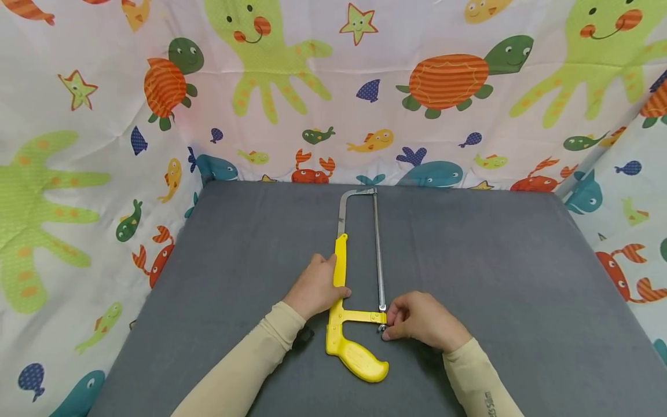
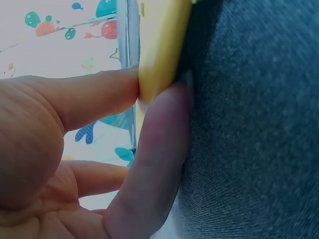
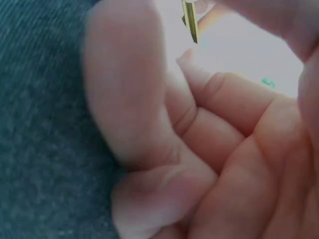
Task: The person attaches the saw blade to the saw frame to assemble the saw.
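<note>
- Printed cloth (image 1: 78, 174), one backdrop, hung on three sides; sea creatures in green, orange and blue.
- Grey table (image 1: 495, 278), one, felt-like surface; bears the saw flat.
- Yellow hacksaw (image 1: 341, 272), one, lying on its side at the table's middle, handle toward the person, steel bow and blade (image 1: 378, 255) pointing away. Judged to be laid flat so that both hands can work at it without its tipping.
- Sleeves, two, beige, reaching in from the near edge.
- Left hand (image 1: 315, 286), one, fingers curled round the yellow frame bar; the left wrist view shows a thumb (image 2: 99, 97) and a finger pinching the yellow edge against the table. Judged a steadying hold.
- Right hand (image 1: 422, 321), one, fingers bunched and curled at the blade's near end, pinching the small metal fitting (image 1: 382, 328) below the handle bracket; the right wrist view shows curled fingers (image 3: 129, 99) and a thin brass-coloured pin (image 3: 190, 22) above them. Judged placed there to turn or hold the fastener.
</note>
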A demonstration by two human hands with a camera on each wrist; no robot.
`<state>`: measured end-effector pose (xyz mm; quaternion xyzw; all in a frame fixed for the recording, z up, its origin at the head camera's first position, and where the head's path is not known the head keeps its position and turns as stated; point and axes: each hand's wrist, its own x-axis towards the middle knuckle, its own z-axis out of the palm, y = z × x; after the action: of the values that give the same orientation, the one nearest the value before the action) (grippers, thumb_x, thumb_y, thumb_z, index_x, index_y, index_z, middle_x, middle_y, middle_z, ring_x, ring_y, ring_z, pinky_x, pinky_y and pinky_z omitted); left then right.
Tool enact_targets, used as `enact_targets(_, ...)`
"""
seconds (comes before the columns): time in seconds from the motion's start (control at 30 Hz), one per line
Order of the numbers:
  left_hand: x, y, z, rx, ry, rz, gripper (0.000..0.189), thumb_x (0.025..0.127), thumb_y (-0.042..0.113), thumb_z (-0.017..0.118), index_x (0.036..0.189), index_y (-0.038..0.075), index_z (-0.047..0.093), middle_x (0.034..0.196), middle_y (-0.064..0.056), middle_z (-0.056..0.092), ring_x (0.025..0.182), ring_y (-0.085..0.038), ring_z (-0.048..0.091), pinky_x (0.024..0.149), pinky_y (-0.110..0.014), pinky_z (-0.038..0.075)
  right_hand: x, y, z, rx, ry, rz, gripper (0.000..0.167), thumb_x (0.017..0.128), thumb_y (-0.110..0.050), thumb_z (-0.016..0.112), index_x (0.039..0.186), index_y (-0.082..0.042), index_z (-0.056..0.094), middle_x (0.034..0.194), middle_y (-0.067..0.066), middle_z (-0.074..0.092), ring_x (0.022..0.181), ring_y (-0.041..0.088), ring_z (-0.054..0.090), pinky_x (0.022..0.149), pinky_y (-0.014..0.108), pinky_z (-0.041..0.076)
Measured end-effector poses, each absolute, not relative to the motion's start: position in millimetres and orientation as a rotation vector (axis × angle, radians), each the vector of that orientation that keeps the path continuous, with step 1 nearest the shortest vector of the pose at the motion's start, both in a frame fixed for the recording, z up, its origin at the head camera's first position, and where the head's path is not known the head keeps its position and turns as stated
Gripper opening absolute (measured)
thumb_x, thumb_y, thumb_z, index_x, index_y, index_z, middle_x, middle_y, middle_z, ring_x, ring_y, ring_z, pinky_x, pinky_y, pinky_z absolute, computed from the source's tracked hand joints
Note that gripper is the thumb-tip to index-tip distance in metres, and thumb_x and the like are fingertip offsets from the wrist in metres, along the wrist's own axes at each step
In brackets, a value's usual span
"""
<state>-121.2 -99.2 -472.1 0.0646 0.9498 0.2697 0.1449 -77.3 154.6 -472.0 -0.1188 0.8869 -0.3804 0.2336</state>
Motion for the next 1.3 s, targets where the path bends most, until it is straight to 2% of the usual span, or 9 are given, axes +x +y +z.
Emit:
enact_targets(0.1, -116.0, -96.6, -472.1, 0.178, 2.778, 0.732, 0.088, 0.095, 0.032, 0.086, 0.163, -0.002, 0.043, 0.142, -0.027, 0.057, 0.089, -0.021, 0.064, 0.083, -0.035, 0.060, -76.3, 151.1, -471.0, -0.284, 2.471, -0.991, 0.035, 0.076, -0.046, 0.097, 0.076, -0.021, 0.072, 0.065, -0.008, 0.061, 0.062, 0.012, 0.053, 0.056, 0.026, 0.040)
enact_targets(0.23, -103.8, -91.5, -470.8, 0.194, 2.835, 0.686, 0.081, 0.095, 0.035, 0.085, 0.156, -0.006, 0.050, 0.127, -0.026, 0.063, 0.076, -0.023, 0.065, 0.069, -0.035, 0.061, -74.3, 144.3, -470.0, -0.225, 2.527, -0.936, 0.044, 0.076, -0.058, 0.094, 0.070, -0.022, 0.070, 0.061, -0.010, 0.054, 0.057, 0.011, 0.048, 0.053, 0.026, 0.034)
enact_targets(0.33, -98.1, -88.6, -470.2, 0.218, 2.872, 0.687, 0.077, 0.093, 0.031, 0.087, 0.150, -0.010, 0.055, 0.117, -0.024, 0.066, 0.069, -0.023, 0.064, 0.060, -0.033, 0.058, -73.0, 140.4, -469.3, -0.188, 2.553, -0.918, 0.045, 0.075, -0.057, 0.094, 0.068, -0.022, 0.068, 0.059, -0.009, 0.052, 0.055, 0.012, 0.047, 0.052, 0.027, 0.032)
enact_targets(0.47, -97.6, -87.8, -469.1, 0.215, 2.909, 0.686, 0.070, 0.094, 0.024, 0.086, 0.147, -0.011, 0.058, 0.108, -0.021, 0.071, 0.067, -0.020, 0.064, 0.057, -0.030, 0.056, -73.1, 137.4, -468.2, -0.167, 2.573, -0.908, 0.044, 0.075, -0.054, 0.096, 0.068, -0.021, 0.067, 0.059, -0.008, 0.052, 0.054, 0.012, 0.047, 0.052, 0.027, 0.033)
enact_targets(0.73, -101.7, -92.9, -469.1, 0.212, 2.882, 0.700, 0.063, 0.096, 0.027, 0.084, 0.144, -0.007, 0.062, 0.091, -0.013, 0.070, 0.058, -0.014, 0.058, 0.051, -0.025, 0.050, -76.4, 137.8, -467.2, -0.163, 2.525, -0.925, 0.042, 0.077, -0.051, 0.095, 0.069, -0.019, 0.068, 0.059, -0.006, 0.055, 0.054, 0.014, 0.050, 0.051, 0.028, 0.034)
enact_targets(0.93, -105.1, -98.7, -472.5, 0.215, 2.888, 0.714, 0.058, 0.098, 0.031, 0.082, 0.142, -0.003, 0.067, 0.091, -0.011, 0.072, 0.056, -0.013, 0.057, 0.052, -0.023, 0.048, -78.4, 140.7, -469.6, -0.192, 2.464, -0.965, 0.038, 0.081, -0.049, 0.093, 0.072, -0.019, 0.071, 0.061, -0.005, 0.059, 0.055, 0.015, 0.055, 0.052, 0.030, 0.040)
enact_targets(1.17, -107.7, -100.8, -473.4, 0.258, 2.837, 0.730, 0.063, 0.098, 0.030, 0.083, 0.148, -0.003, 0.062, 0.084, -0.007, 0.068, 0.058, -0.012, 0.057, 0.053, -0.022, 0.047, -76.4, 148.5, -471.4, -0.225, 2.402, -1.015, 0.033, 0.084, -0.047, 0.090, 0.076, -0.019, 0.074, 0.065, -0.005, 0.063, 0.059, 0.016, 0.061, 0.054, 0.031, 0.046)
enact_targets(1.3, -108.7, -101.3, -473.6, 0.268, 2.823, 0.716, 0.069, 0.099, 0.032, 0.082, 0.153, -0.002, 0.056, 0.088, -0.008, 0.069, 0.060, -0.013, 0.057, 0.055, -0.023, 0.048, -76.0, 151.0, -471.6, -0.228, 2.382, -1.020, 0.032, 0.085, -0.048, 0.090, 0.079, -0.020, 0.074, 0.066, -0.004, 0.064, 0.060, 0.017, 0.061, 0.055, 0.032, 0.047)
